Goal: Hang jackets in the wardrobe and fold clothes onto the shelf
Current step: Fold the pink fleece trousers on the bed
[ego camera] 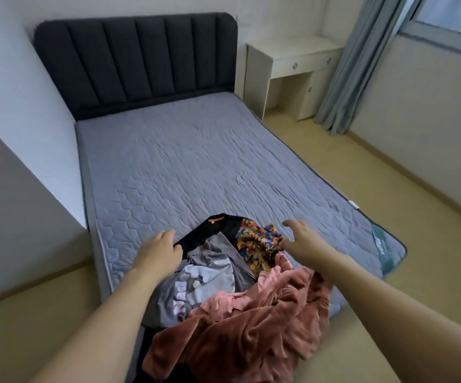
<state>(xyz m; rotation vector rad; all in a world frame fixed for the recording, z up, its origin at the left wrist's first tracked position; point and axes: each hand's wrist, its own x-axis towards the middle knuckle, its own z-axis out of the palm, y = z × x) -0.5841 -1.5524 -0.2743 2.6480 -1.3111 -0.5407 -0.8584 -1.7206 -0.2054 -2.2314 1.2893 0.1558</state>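
Note:
A heap of clothes lies at the foot of the bed (185, 167). On top nearest me is a pink velvety garment (251, 322). A grey printed top (204, 275), a black garment (223, 228) with an orange collar and a bright patterned piece (257, 241) lie behind it. My left hand (158, 254) rests on the left edge of the black garment, thumb against the cloth; whether it grips is not clear. My right hand (301, 233) hovers over the patterned piece with fingers relaxed, holding nothing.
The grey quilted mattress stretches ahead to a dark padded headboard (138, 62). A white desk (295, 64) with drawers stands at the back right beside a blue curtain (362, 64). Yellowish floor (389, 217) runs along the bed's right side; a wall (24, 172) borders its left.

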